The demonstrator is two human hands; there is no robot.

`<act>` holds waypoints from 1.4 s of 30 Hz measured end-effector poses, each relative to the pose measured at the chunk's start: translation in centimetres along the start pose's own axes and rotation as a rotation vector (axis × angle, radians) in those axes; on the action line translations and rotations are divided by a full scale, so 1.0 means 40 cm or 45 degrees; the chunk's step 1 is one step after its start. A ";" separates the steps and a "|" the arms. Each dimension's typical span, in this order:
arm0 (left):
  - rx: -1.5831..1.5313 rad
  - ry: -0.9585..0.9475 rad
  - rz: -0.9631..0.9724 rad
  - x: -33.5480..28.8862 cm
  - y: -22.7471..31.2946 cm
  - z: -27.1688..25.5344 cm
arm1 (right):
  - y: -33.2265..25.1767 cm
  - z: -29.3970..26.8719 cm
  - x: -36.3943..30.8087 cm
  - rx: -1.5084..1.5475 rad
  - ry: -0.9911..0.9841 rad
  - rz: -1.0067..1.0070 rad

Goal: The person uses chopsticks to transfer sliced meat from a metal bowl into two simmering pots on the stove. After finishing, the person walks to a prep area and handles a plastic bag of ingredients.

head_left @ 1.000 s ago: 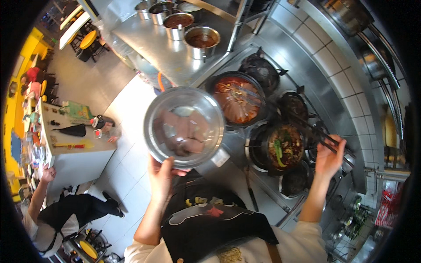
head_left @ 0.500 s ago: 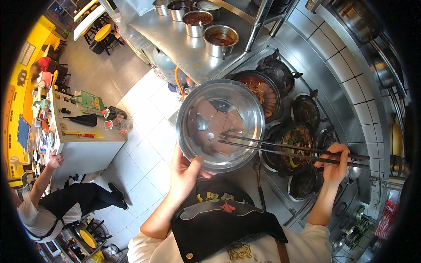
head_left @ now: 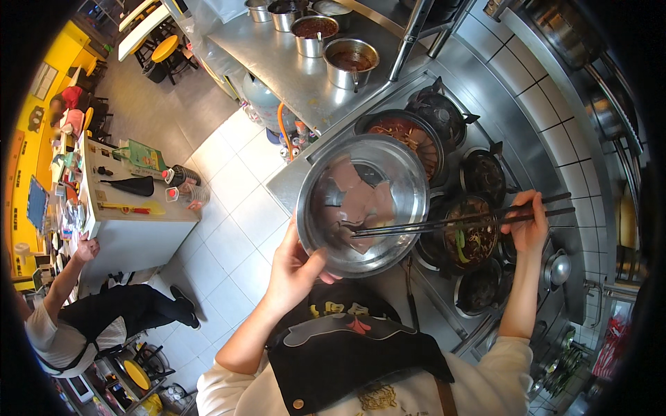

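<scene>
My left hand (head_left: 295, 267) grips the near left side of a shiny round bowl (head_left: 415, 253), thumb over the rim. Flat pinkish-brown slices (head_left: 354, 195) lie in clear liquid inside it. A pair of long dark chopsticks (head_left: 444, 224) is closed in my right hand (head_left: 527, 220), which is held above the right side of the stove. The chopstick tips are close together inside the bowl by the lower slices; I cannot tell whether they pinch one. Right of the bowl, beneath the chopsticks, stands a pot of dark soup (head_left: 477, 248) with greens.
Behind the bowl sits a pot of red broth (head_left: 402, 128) with meat slices. Bare burners (head_left: 483, 173) surround the pots. Metal sauce pots (head_left: 350, 64) line the steel counter (head_left: 267, 52). A ladle (head_left: 557, 269) lies at right. Another person (head_left: 104, 312) stands by a white cabinet (head_left: 139, 246) at left.
The bowl has shifted right with my left hand and tilted. My right hand has risen toward the far side, bringing the chopsticks closer to level and their tips nearer together.
</scene>
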State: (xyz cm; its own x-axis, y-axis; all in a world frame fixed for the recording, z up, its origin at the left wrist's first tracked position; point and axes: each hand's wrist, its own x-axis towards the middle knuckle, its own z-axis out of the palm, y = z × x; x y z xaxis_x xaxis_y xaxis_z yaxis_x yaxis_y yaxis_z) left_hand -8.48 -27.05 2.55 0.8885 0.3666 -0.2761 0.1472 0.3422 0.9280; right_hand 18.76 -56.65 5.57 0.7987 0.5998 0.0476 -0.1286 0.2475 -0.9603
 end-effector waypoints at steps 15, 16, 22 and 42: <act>-0.019 -0.045 -0.032 0.037 0.021 0.005 | 0.007 -0.018 0.038 -0.109 0.097 0.022; -0.025 -0.040 -0.047 0.037 0.022 0.007 | 0.011 -0.017 0.039 -0.069 0.131 0.061; -0.018 -0.067 -0.067 0.045 0.025 0.013 | 0.031 -0.011 0.057 -0.012 0.163 0.121; -0.189 0.377 -0.111 0.062 -0.027 -0.042 | 0.057 -0.223 0.197 0.285 0.468 0.033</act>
State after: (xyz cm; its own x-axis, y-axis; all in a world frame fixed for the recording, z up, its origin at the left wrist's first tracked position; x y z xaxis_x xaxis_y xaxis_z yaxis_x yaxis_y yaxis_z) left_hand -7.18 -25.05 0.46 0.7074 0.5580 -0.4339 0.1331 0.4977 0.8571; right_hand 30.01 -58.14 1.30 0.9446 0.3069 -0.1160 -0.2435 0.4187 -0.8749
